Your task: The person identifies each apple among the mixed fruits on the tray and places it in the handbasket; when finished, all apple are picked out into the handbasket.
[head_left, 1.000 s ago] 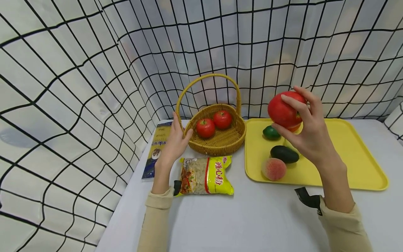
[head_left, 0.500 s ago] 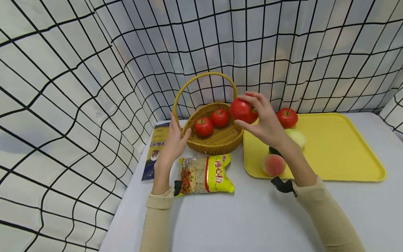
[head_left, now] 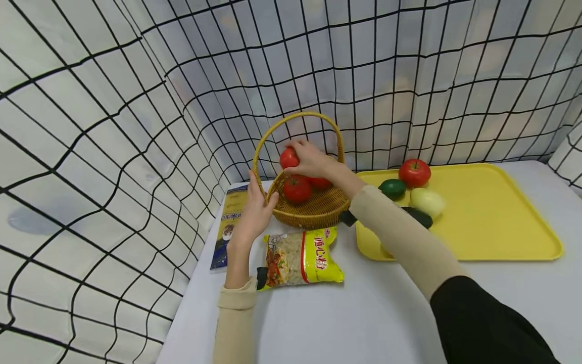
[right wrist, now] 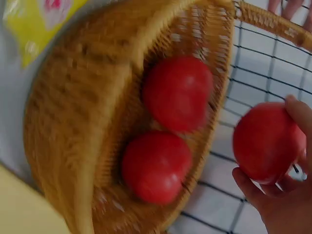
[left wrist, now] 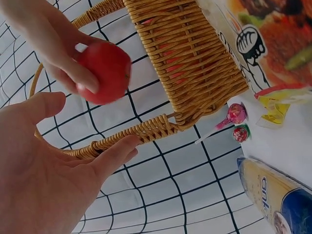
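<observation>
My right hand (head_left: 310, 161) grips a red tomato (head_left: 289, 157) above the back left of the yellow wicker basket (head_left: 313, 221). In the right wrist view that tomato (right wrist: 267, 141) sits between thumb and fingers, apart from two other tomatoes lying in the basket. Of those two, the left tomato (head_left: 297, 190) shows well; the right tomato (head_left: 321, 183) is partly behind my hand. My left hand (head_left: 255, 216) is at the basket's left side. Its fairly straight fingers touch the foot of the arched handle (left wrist: 146, 130), thumb held apart from it.
A yellow tray (head_left: 495, 212) at the right bears a tomato (head_left: 415, 173), a green lime-like fruit (head_left: 393, 188), a pale onion-like vegetable (head_left: 427, 202) and a dark oblong vegetable (head_left: 419, 217). A pasta bag (head_left: 302, 257) and a blue-gold packet (head_left: 229, 227) lie nearby. Black netting (head_left: 377, 91) stands behind.
My right hand has carried the tomato leftward from above the tray to over the basket. The right sleeve now covers the peach. My left hand has stayed at the handle.
</observation>
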The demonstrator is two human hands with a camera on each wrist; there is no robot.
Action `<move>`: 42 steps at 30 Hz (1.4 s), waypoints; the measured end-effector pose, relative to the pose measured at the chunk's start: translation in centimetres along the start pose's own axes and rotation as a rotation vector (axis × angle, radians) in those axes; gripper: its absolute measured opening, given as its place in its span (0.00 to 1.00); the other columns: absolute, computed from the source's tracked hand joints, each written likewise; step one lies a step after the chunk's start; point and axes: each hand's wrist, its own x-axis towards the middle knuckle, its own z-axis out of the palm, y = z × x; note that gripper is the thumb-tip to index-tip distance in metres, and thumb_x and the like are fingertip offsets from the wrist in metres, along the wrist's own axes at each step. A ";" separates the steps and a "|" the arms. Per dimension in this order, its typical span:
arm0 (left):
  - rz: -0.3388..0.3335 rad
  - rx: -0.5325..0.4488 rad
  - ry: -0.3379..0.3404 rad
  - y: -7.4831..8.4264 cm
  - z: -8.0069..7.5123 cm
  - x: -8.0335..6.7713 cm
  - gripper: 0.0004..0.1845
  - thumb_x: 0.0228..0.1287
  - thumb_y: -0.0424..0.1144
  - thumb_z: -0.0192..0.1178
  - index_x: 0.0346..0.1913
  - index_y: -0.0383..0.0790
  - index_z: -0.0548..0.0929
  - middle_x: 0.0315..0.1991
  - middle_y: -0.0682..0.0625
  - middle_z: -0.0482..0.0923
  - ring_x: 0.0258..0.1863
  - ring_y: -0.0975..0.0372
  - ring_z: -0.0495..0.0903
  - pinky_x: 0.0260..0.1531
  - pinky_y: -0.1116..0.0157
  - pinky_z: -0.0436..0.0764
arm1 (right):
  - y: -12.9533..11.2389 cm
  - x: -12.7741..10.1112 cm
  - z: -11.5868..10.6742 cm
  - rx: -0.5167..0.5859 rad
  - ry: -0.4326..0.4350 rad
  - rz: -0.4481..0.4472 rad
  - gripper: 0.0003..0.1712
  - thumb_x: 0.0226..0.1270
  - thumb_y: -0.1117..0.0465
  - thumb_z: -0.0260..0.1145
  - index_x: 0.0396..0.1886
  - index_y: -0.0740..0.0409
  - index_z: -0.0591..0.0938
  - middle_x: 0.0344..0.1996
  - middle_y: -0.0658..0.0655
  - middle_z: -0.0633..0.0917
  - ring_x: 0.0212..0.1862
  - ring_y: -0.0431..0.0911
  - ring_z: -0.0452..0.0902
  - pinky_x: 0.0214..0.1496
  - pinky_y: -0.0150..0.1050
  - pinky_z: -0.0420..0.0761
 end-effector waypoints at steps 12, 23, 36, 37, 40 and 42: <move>0.010 -0.010 -0.010 -0.2 0.9 -0.6 0.49 0.81 0.61 0.42 0.77 0.56 0.14 0.84 0.42 0.22 0.84 0.44 0.36 0.80 0.41 0.52 | 1.2 3.1 5.0 -0.050 -0.031 0.228 0.52 0.71 0.41 0.67 0.82 0.55 0.50 0.78 0.66 0.60 0.79 0.59 0.57 0.75 0.60 0.71; -0.005 -0.012 0.005 0.6 0.5 -0.3 0.48 0.81 0.59 0.43 0.77 0.60 0.14 0.84 0.42 0.21 0.84 0.43 0.40 0.78 0.39 0.57 | 0.4 2.3 4.7 -0.100 -0.247 0.250 0.54 0.67 0.39 0.69 0.82 0.52 0.52 0.78 0.68 0.61 0.78 0.65 0.59 0.76 0.65 0.67; -0.007 -0.007 0.002 0.2 0.1 -0.3 0.49 0.80 0.61 0.43 0.77 0.60 0.14 0.84 0.43 0.21 0.84 0.43 0.41 0.78 0.39 0.58 | -0.1 2.2 6.1 -0.151 -0.413 0.282 0.60 0.73 0.40 0.64 0.85 0.56 0.36 0.83 0.70 0.48 0.84 0.65 0.45 0.84 0.59 0.54; -0.006 -0.004 0.006 0.3 0.0 -0.3 0.49 0.80 0.62 0.43 0.77 0.60 0.14 0.84 0.43 0.21 0.84 0.43 0.41 0.78 0.39 0.58 | -0.2 2.3 6.1 -0.155 -0.416 0.279 0.58 0.74 0.40 0.63 0.85 0.56 0.38 0.83 0.70 0.48 0.84 0.64 0.45 0.84 0.59 0.54; -0.006 0.010 0.002 0.3 -0.2 -0.3 0.49 0.80 0.63 0.42 0.77 0.59 0.13 0.84 0.42 0.21 0.84 0.42 0.42 0.78 0.39 0.58 | -0.4 2.1 5.9 -0.171 -0.431 0.270 0.54 0.76 0.39 0.60 0.84 0.57 0.42 0.83 0.69 0.48 0.84 0.64 0.45 0.84 0.59 0.53; -0.010 0.017 -0.007 0.3 -0.3 -0.4 0.50 0.80 0.63 0.42 0.77 0.59 0.13 0.84 0.41 0.21 0.83 0.41 0.42 0.78 0.39 0.59 | -0.4 1.9 5.9 -0.169 -0.437 0.262 0.53 0.77 0.39 0.59 0.84 0.56 0.42 0.83 0.69 0.48 0.84 0.63 0.44 0.84 0.60 0.53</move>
